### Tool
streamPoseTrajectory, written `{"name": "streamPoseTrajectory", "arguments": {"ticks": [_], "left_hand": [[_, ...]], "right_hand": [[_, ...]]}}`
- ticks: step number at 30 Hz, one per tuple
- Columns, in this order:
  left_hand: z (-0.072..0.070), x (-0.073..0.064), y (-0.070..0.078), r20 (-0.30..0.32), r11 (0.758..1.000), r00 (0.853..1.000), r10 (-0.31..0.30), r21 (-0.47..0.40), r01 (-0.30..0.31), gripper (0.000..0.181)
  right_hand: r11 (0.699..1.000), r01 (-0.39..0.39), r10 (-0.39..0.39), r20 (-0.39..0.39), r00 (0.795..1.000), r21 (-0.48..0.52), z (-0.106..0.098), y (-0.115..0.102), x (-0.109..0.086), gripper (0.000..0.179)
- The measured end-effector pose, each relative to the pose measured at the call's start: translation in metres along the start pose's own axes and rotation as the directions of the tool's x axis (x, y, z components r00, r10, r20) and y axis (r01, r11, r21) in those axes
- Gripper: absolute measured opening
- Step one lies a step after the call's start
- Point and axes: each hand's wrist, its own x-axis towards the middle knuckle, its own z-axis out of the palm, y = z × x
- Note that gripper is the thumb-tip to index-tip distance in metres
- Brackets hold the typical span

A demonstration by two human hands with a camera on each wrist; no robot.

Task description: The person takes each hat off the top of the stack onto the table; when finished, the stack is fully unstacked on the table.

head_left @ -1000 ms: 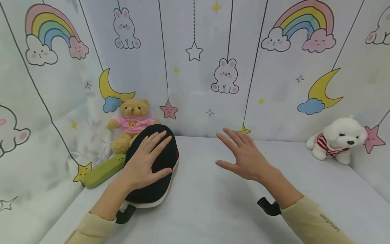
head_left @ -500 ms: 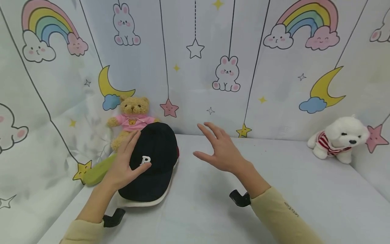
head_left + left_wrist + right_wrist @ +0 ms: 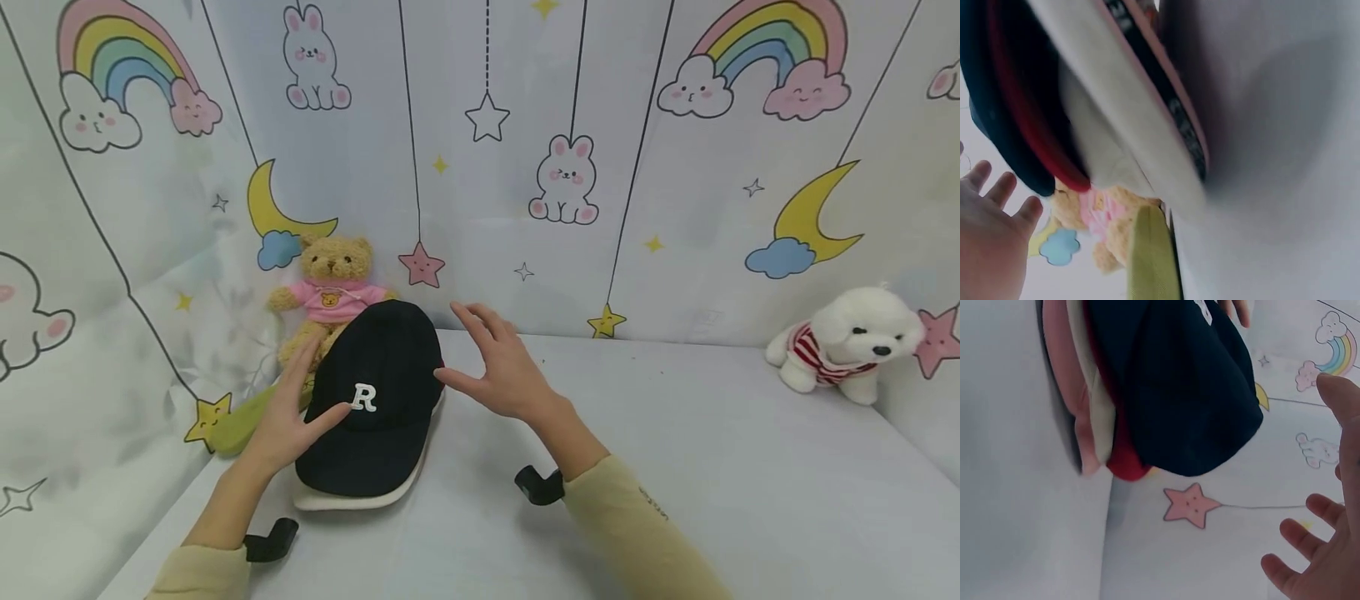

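Observation:
A black baseball cap with a white letter R on its front lies on top of a stack of caps on the white table. Under it show a red cap, a cream cap and a pink cap. To the left of the stack my left hand hovers with fingers straight, its thumb overlapping the black cap beside the letter. On the other side is my right hand, fingers spread and thumb tip right at the cap's right edge in the head view. Both palms face the stack and hold nothing.
Behind the caps sits a teddy bear in a pink shirt. A long green object lies at the left, partly behind my left hand. At the right back is a white toy dog in a striped top. A printed curtain closes the back.
My right hand has moved left toward the caps. My left hand has drifted left off the front of the black cap, uncovering its letter. The caps have stayed in place.

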Motion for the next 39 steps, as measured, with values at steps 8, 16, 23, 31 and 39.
{"name": "streamPoseTrajectory", "arguments": {"ticks": [8, 16, 23, 31, 39], "left_hand": [[-0.002, -0.005, -0.012, 0.031, 0.996, 0.996, -0.079, -0.031, 0.080, 0.098], [-0.002, -0.012, -0.024, 0.093, 0.981, 0.981, -0.173, -0.071, 0.179, 0.096], [-0.004, -0.015, -0.029, 0.127, 0.972, 0.973, -0.194, -0.111, 0.209, 0.091], [-0.005, -0.016, -0.029, 0.175, 0.948, 0.935, -0.310, -0.020, 0.318, 0.090], [-0.001, -0.017, -0.031, 0.164, 0.937, 0.924, -0.347, 0.010, 0.350, 0.090]], "right_hand": [[0.993, -0.037, 0.037, 0.003, 0.999, 0.112, 0.022, -0.004, 0.011, 0.088], [0.967, -0.103, 0.099, 0.028, 0.995, 0.234, 0.047, -0.007, 0.015, 0.087], [0.936, -0.134, 0.118, 0.068, 0.991, 0.325, 0.066, -0.010, 0.017, 0.085], [0.935, -0.126, 0.112, 0.061, 0.992, 0.332, 0.076, -0.012, 0.013, 0.077], [0.943, -0.120, 0.112, 0.045, 0.993, 0.311, 0.081, -0.012, 0.013, 0.072]]}}
